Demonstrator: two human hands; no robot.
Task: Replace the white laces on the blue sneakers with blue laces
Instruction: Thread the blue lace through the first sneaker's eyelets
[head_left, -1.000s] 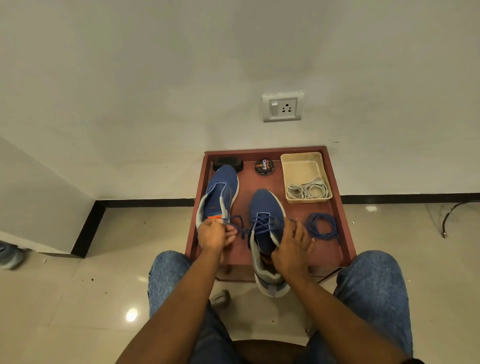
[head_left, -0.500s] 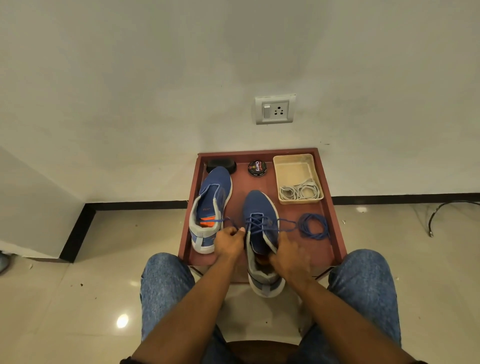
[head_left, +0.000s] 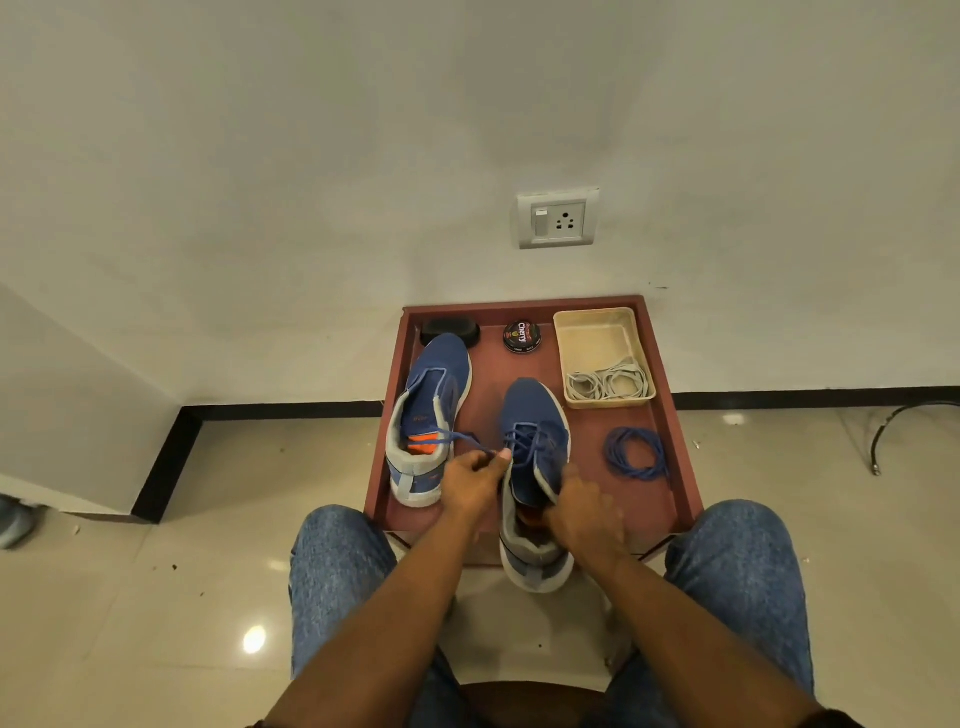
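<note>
1. The left hand (head_left: 475, 480) is pinching a blue lace (head_left: 524, 441) threaded through the near sneaker (head_left: 535, 467).
2. The right hand (head_left: 584, 512) is gripping that sneaker's side, which is overhanging the tray (head_left: 670, 467) front edge.
3. White laces (head_left: 608, 384) are lying in the basket (head_left: 597, 332).

tray (head_left: 675, 441) mid-frame against the wall, two sneakers on it, one (head_left: 431, 415) left, one (head_left: 535, 441) center hanging off the near edge, coiled lace (head_left: 636, 453) right, basket (head_left: 597, 332) upper right holding laces (head_left: 608, 384), tin (head_left: 522, 336) and brush (head_left: 449, 330) along the back, socket (head_left: 558, 218) above
</note>
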